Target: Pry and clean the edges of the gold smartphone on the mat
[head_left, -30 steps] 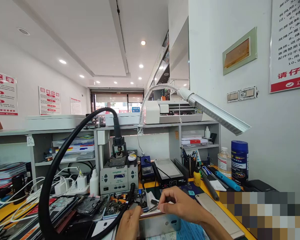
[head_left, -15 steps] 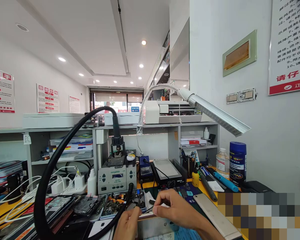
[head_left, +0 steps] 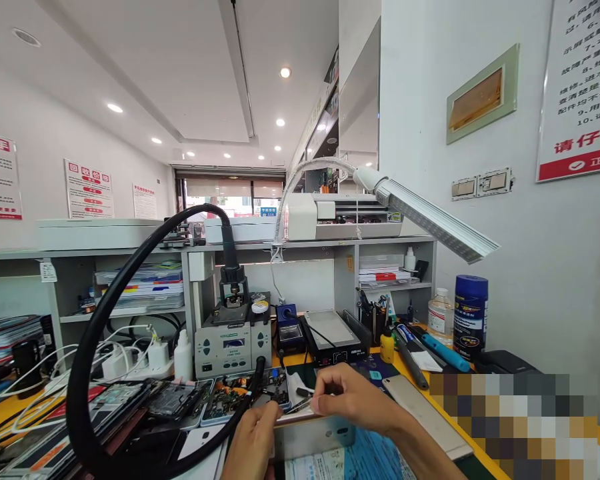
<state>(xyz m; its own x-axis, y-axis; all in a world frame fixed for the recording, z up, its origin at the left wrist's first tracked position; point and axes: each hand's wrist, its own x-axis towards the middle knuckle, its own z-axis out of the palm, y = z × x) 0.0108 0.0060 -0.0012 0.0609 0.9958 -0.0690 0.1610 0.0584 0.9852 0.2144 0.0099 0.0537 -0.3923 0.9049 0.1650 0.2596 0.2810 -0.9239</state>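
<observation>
My left hand point(head_left: 253, 440) grips the near edge of a thin flat phone part point(head_left: 295, 419) that rests on a small metal stand point(head_left: 313, 437) at the bench's front. My right hand point(head_left: 353, 400) has its fingers pinched on slim metal tweezers point(head_left: 300, 405), whose tips point left onto that part. Both hands sit close together, low in the view, just in front of several opened phones point(head_left: 190, 403) with bare circuit boards.
A thick black hose point(head_left: 130, 280) loops from the hot-air station point(head_left: 233, 347) over the left. A heating plate point(head_left: 336, 340), desk lamp point(head_left: 430, 223), blue can point(head_left: 470, 317), clear bottle point(head_left: 440, 317) and hand tools point(head_left: 430, 350) stand to the right. White chargers and cables point(head_left: 130, 363) lie to the left.
The view has tilted slightly, so the bench sits lower and nearer. My right hand has shifted a little left and up with the tweezers; my left hand keeps its grip.
</observation>
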